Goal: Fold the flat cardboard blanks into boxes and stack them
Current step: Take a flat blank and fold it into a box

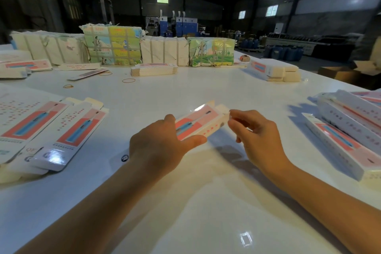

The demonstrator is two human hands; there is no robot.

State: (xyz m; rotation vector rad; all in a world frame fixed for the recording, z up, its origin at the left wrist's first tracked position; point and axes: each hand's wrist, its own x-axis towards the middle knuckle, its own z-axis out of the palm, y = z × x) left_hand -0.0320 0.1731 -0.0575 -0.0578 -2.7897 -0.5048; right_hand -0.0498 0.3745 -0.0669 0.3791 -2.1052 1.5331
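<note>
I see the box (201,122) half-formed, a long white carton printed with a pink panel and a blue pen-like device, its far end flaps standing open. It sits mid-table (185,93), held between both hands. My left hand (162,142) grips its near end, thumb curled along the side. My right hand (257,136) pinches the far end with curled fingers. Flat blanks (51,130) lie left of the box; finished boxes (348,130) pile to its right.
</note>
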